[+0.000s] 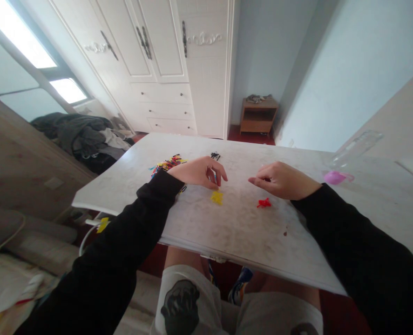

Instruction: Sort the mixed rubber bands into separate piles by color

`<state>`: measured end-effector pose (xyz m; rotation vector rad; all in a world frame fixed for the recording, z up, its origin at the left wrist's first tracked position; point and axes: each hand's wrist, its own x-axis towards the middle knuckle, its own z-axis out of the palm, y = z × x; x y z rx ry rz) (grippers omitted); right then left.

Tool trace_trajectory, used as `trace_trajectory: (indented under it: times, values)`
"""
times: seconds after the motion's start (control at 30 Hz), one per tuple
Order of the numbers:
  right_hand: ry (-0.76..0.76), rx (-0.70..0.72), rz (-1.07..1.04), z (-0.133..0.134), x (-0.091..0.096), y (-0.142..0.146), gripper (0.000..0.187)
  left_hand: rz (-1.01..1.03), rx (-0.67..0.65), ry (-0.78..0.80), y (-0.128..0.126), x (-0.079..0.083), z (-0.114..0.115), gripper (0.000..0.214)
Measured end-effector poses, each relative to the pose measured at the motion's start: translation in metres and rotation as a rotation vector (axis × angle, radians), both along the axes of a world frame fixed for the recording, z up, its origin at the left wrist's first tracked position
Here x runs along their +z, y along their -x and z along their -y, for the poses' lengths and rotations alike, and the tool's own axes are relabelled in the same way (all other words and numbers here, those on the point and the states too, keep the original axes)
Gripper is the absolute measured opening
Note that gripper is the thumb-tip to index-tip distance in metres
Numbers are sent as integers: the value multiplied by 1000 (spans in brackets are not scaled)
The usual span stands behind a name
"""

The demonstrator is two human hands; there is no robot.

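Observation:
My left hand point(208, 171) hovers over the tabletop with its fingers bent and the thumb apart from them. Just below its thumb lies a small yellow pile point(216, 198) of thin pieces. Behind my left wrist is a larger heap of mixed coloured pieces point(169, 163), partly covered by the sleeve. A little cluster of black pieces point(215, 156) sits beyond that hand. My right hand point(274, 179) is closed, thumb and fingertips pressed together; whatever may be between them is too small to see. Nearer me than this hand lies a small red pile point(264, 203).
The pale table point(227, 232) reaches across in front of my knees. At its right side are a pink object point(335, 177) and a clear bottle-like container point(358, 148). Beyond stand a white wardrobe point(164, 102) and a small wooden cabinet point(258, 122). Dark clothes point(84, 137) are heaped at left.

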<state>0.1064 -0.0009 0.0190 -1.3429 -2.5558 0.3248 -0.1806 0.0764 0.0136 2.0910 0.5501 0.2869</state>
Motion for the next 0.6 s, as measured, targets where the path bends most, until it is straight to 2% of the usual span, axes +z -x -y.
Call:
trace_trajectory:
  times: [0.13, 0.43, 0.6]
  values:
    - [4, 10, 24, 0, 1, 0, 59, 7, -36, 42, -1, 1, 1, 29]
    - [7, 9, 20, 0, 1, 0, 60, 21, -11, -43, -1, 0, -1, 26]
    - [9, 12, 25, 1, 2, 0, 61, 15, -48, -26, -1, -1, -1, 28]
